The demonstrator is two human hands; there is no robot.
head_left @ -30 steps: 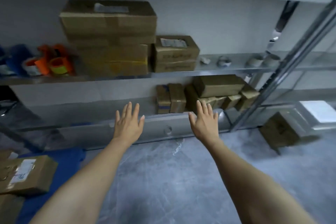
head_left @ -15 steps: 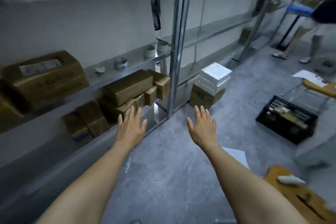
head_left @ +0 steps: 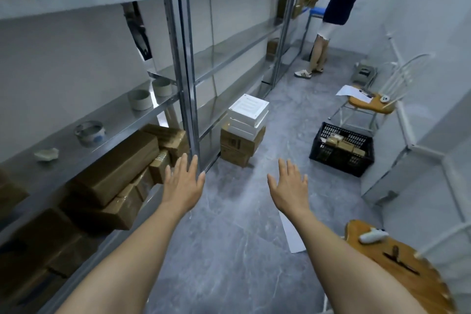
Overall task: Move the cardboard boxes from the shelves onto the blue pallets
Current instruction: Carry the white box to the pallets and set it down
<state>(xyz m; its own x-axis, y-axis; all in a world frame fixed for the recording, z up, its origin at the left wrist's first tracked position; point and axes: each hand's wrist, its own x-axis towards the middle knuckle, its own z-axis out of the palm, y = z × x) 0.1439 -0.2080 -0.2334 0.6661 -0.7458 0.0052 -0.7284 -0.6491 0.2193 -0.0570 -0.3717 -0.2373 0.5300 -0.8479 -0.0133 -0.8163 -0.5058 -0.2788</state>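
My left hand (head_left: 184, 183) and my right hand (head_left: 289, 185) are stretched out in front of me over the grey floor, fingers apart, holding nothing. Several brown cardboard boxes (head_left: 117, 173) are piled on the lowest shelf of the metal rack (head_left: 182, 58) at my left, just left of my left hand. A stack of brown boxes topped by white flat boxes (head_left: 243, 132) stands on the floor ahead by the rack. No blue pallet shows in this view.
Tape rolls (head_left: 140, 99) sit on the middle shelf. A black crate (head_left: 341, 149) of small boxes stands right of centre. Wooden chairs (head_left: 369, 104) line the right wall, one (head_left: 397, 262) close by. A person (head_left: 336, 7) handles boxes at the far end.
My view has swung right along the rack, from facing the shelves to looking down the aisle. Both hands stay open and raised, holding nothing.
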